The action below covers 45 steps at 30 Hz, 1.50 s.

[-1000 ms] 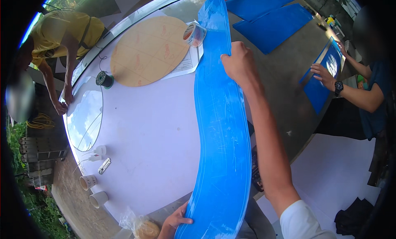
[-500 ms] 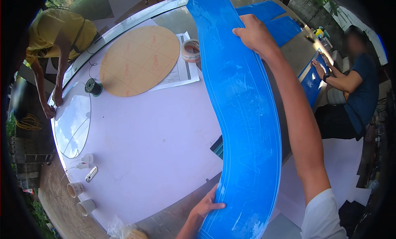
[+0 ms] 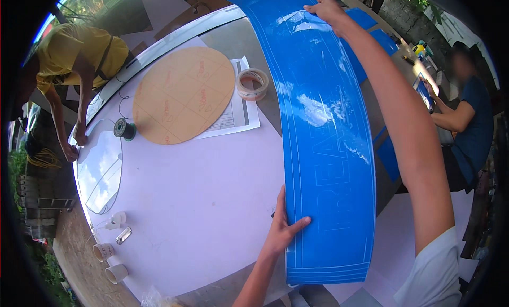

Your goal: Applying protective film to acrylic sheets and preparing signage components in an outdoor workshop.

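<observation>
A long, glossy blue sheet [image 3: 328, 148] with thin white lines and letter outlines stretches from the top of the view down to its straight near end. My left hand [image 3: 285, 225] grips its left edge near that end, thumb on top and fingers partly hidden underneath. Farther up, my right hand [image 3: 330, 14] holds the right edge, thumb over the face and its other fingers mostly out of sight. The sheet is raised above the pale table [image 3: 212, 201]. A roll of clear tape [image 3: 251, 85] stands just left of it, partly over a printed paper [image 3: 246, 119].
A brown oval board [image 3: 183, 95], a wire spool [image 3: 124, 129] and an oval mirror [image 3: 101, 169] are on the table's left. Paper cups [image 3: 116, 273] and a cutter [image 3: 124, 236] lie nearer. One person [image 3: 85, 52] leans in at left; another [image 3: 469, 111] sits at right among blue pieces.
The blue sheet has shifted away from me and flattened out, bringing its near end into view. Both hands went with it. The seated person at right now holds up a small piece.
</observation>
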Available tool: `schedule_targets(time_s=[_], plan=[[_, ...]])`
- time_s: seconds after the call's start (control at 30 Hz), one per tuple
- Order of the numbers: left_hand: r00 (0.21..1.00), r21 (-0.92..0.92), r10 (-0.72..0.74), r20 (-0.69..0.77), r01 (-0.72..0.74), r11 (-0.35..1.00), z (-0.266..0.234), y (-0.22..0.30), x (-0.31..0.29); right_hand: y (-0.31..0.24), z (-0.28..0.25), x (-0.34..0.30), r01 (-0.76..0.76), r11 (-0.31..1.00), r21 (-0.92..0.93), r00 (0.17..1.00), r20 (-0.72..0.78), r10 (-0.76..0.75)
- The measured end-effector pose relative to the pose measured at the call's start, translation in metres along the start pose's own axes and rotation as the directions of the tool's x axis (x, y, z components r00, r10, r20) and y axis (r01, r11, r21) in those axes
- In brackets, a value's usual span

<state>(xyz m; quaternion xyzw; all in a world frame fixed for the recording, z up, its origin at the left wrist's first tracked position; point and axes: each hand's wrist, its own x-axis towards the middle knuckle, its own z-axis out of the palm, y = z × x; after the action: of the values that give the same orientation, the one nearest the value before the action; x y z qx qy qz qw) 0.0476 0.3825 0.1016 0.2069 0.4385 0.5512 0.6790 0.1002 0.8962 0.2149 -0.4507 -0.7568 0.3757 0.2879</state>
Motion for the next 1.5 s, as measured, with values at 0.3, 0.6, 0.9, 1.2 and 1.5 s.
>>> schedule_targets(time_s=[0.3, 0.6, 0.9, 1.2, 1.5], plan=[[0.974, 0.080, 0.084, -0.211, -0.069, 0.994, 0.007, 0.020, 0.115, 0.036, 0.045, -0.041, -0.364, 0.892, -0.269, 0.923, 0.021, 0.383], [0.945, 0.196, 0.141, -0.294, -0.085, 0.977, 0.025, -0.016, 0.155, 0.138, 0.055, -0.153, -0.341, 0.862, -0.376, 0.872, 0.217, 0.440], [0.943, 0.240, 0.178, -0.280, -0.111, 0.964, 0.046, -0.051, 0.165, 0.156, 0.039, -0.281, -0.342, 0.876, -0.339, 0.928, 0.027, 0.373], [0.983, 0.453, 0.098, -0.153, -0.018, 0.891, 0.017, -0.030, 0.152, 0.169, 0.047, -0.318, -0.481, 0.876, -0.031, 0.874, -0.102, 0.476], [0.995, 0.653, 0.020, -0.098, 0.049, 0.756, 0.009, -0.021, 0.151, 0.161, 0.035, -0.328, -0.510, 0.859, -0.041, 0.857, -0.115, 0.503]])
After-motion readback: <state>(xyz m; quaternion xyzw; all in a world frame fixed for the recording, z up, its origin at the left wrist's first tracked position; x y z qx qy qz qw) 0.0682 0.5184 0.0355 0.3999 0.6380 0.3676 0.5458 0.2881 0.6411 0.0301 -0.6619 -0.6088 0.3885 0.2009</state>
